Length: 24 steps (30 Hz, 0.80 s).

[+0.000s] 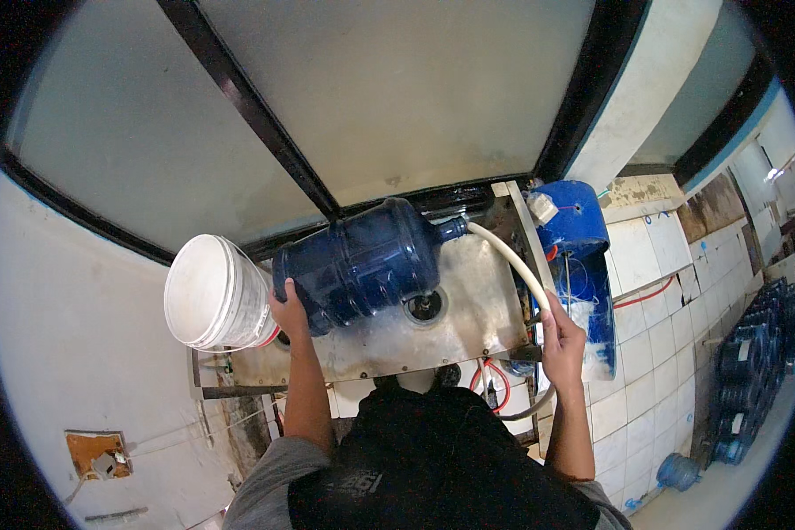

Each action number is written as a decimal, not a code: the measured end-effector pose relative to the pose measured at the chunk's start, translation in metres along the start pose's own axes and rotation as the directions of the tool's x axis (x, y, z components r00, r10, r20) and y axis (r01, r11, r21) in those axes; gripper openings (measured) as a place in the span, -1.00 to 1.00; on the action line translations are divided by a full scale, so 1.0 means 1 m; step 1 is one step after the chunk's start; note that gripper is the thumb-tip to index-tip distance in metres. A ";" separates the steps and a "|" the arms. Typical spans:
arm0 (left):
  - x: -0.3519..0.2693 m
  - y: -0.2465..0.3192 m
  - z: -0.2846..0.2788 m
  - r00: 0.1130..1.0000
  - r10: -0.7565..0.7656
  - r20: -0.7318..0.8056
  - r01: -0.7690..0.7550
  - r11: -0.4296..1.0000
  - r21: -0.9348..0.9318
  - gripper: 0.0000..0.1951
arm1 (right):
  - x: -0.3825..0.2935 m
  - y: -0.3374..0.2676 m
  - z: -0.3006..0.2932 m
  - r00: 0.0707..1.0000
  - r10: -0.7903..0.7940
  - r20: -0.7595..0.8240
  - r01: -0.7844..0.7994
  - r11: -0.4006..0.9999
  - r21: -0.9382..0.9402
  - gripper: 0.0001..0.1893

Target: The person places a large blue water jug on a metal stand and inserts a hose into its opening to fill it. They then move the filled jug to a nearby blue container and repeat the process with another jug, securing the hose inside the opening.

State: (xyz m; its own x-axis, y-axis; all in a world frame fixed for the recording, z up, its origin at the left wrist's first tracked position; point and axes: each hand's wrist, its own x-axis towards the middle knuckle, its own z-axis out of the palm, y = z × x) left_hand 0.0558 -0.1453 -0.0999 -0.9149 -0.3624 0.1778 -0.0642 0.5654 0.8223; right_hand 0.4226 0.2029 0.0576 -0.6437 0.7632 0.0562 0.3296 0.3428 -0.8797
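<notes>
A large blue plastic water jug [361,262] lies on its side over a stained metal counter [464,318], its neck pointing right. My left hand [289,310] grips the jug's base end, thumb on top and the other fingers hidden. With my right hand [562,341] I hold a cream-coloured hose [513,258]. The hose curves up and left, and its end meets the jug's mouth; whether it reaches inside cannot be made out. Just below the jug's shoulder, a round drain-like fitting [426,307] is set in the counter.
A white plastic bucket [202,291] stands at the counter's left end. To the right is a cut-open blue drum [573,215]. Frosted panels [397,86] in dark frames rise behind. Several blue jugs [745,371] line the far right, with one jug [678,472] on the floor.
</notes>
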 end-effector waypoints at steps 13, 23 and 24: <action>0.004 -0.010 -0.019 0.975 0.060 0.215 -0.028 0.989 -0.147 -0.23 | -0.032 -0.072 0.074 0.954 -0.208 0.215 0.204 0.978 0.044 -0.58; -0.073 -0.063 0.006 0.927 0.309 0.213 -0.153 0.829 -0.538 -0.19 | -0.075 -0.092 0.123 0.942 -0.064 0.329 0.061 0.998 0.018 -0.59; -0.073 -0.066 0.009 0.900 0.330 0.284 -0.115 0.810 -0.575 -0.18 | -0.076 -0.090 0.126 0.954 -0.113 0.279 0.111 0.994 0.022 -0.59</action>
State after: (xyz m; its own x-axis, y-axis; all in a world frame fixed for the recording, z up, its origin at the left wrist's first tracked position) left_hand 0.1231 -0.1499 -0.1723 -0.9580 0.0712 0.2779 0.2829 0.0734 0.9563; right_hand 0.3548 0.0451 0.0726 -0.8439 0.5361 0.0211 0.2407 0.4134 -0.8782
